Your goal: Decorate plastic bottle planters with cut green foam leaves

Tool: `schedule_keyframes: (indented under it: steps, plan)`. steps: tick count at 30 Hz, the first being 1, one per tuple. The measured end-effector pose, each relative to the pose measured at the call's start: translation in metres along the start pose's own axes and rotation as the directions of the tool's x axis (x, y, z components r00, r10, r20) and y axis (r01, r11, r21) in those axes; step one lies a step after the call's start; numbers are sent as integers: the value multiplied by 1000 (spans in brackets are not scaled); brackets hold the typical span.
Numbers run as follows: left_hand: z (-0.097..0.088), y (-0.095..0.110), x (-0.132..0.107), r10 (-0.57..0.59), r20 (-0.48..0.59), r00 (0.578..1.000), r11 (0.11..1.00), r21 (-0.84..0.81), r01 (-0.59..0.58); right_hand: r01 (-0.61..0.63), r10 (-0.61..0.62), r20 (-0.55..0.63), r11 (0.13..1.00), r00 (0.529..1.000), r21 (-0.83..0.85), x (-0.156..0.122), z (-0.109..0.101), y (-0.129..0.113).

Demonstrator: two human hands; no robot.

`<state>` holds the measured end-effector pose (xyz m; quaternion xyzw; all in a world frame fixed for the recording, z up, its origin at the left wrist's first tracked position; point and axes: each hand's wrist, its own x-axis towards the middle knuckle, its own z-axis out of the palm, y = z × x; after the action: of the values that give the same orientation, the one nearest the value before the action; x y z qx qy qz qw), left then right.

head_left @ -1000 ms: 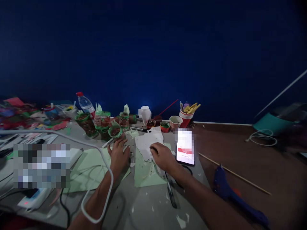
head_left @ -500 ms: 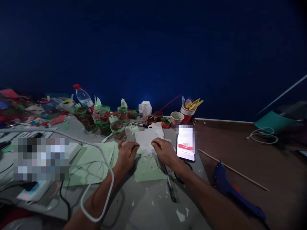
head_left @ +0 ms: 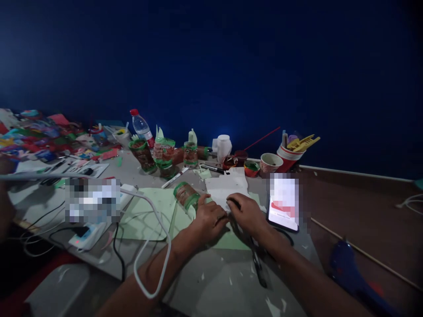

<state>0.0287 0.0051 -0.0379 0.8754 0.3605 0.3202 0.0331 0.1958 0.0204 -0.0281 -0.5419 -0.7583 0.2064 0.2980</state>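
Observation:
A torn-edged sheet of white paper [head_left: 224, 187] lies over green paper in front of me. My right hand [head_left: 247, 213] is closed at its lower edge, thumb and forefinger pinching it. Close beside it, my left hand [head_left: 211, 220] has its fingers curled together at the same edge, nearly touching the right. A small container with green rims and a brown band [head_left: 187, 196] is tipped on its side against the left hand. Under the right hand lies a black pen-like tool [head_left: 257, 264]. A lit phone [head_left: 283, 204] is just right of that hand.
Several green-and-brown containers [head_left: 165, 154], a red-capped bottle [head_left: 141, 125], a white cup-like object [head_left: 224, 147] and paper cups [head_left: 271, 163] line the back. A white cable [head_left: 165, 259] loops over my left forearm. A power strip [head_left: 82, 240] sits left; a blue glue gun [head_left: 350, 268] right.
The view has swung left. My left hand has moved right to meet the right hand at the white paper. The nearest green-rimmed container, upright before, now lies tipped beside my left hand.

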Motion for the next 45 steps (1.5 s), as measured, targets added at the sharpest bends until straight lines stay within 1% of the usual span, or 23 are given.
schedule_keyframes:
  steps: [4,8,10,12,15,17,19,20,21,22,24,25,26,27,29,31,34,36,38,39,42,43,45]
  plan:
    - [0,6,1,60,-12,998,996,-62,-61,6,-7,22,1000,1000,13,-1,-1,-2]
    - [-2,16,-1,166,-10,986,966,-201,-164,3,-4,25,997,1000,75,0,-2,-2]
    - [-5,20,-2,199,-9,980,952,-236,-195,-24,22,16,987,1000,161,1,-4,-2]
    - [-11,23,-1,241,-25,970,939,-245,-239,-75,60,56,944,997,321,1,-7,-4]
    - [-18,30,0,295,-19,955,926,-240,-291,-172,32,251,811,967,559,0,-14,-9]
    - [-20,34,0,322,38,946,925,-225,-306,-252,-37,406,732,913,633,-2,-18,-12]
    - [-18,37,-1,358,115,927,919,-222,-327,-354,-105,538,647,836,676,-5,-21,-15]
    - [-17,38,-1,375,148,915,912,-233,-337,-409,-131,577,583,806,702,-6,-22,-16]
    - [-16,38,-2,383,174,907,908,-250,-336,-454,-151,590,499,793,738,-7,-23,-18]
    - [-15,38,-2,381,193,904,906,-272,-324,-483,-165,579,399,798,779,-7,-25,-19]
    - [-14,37,-3,324,218,921,919,-305,-251,-490,-176,521,190,836,851,-7,-28,-20]
    - [-14,36,-3,296,227,928,926,-306,-221,-482,-194,495,112,847,869,-6,-30,-21]
    - [-14,35,-4,251,238,938,941,-287,-179,-497,-226,497,61,838,866,-5,-31,-21]
    - [-13,34,-3,223,226,948,951,-264,-161,-507,-257,498,38,828,861,-4,-32,-20]
    - [-12,32,-3,207,175,963,958,-234,-163,-479,-272,467,26,841,878,0,-33,-17]
    - [-9,31,-3,207,166,964,954,-251,-162,-458,-277,439,-6,855,889,2,-34,-13]
    - [-8,28,-2,169,92,981,954,-265,-139,-402,-248,366,-114,897,909,4,-36,-8]
    - [-8,24,-1,83,18,996,965,-251,-75,-364,-211,329,-154,920,919,5,-38,-6]
    - [-9,19,0,0,-88,996,980,-200,-18,-362,-161,344,-102,925,926,7,-36,-4]
    - [-10,15,1,-33,-146,989,985,-175,7,-367,-118,362,-16,924,930,8,-34,-3]
    - [-14,5,3,-59,-296,953,989,-148,16,-361,62,363,352,930,864,11,-23,1]
    - [-15,2,4,-48,-345,937,993,-114,9,-351,104,341,430,934,832,12,-19,2]
    - [-18,-2,5,-27,-412,911,1000,-9,25,-328,159,288,531,944,782,13,-14,3]
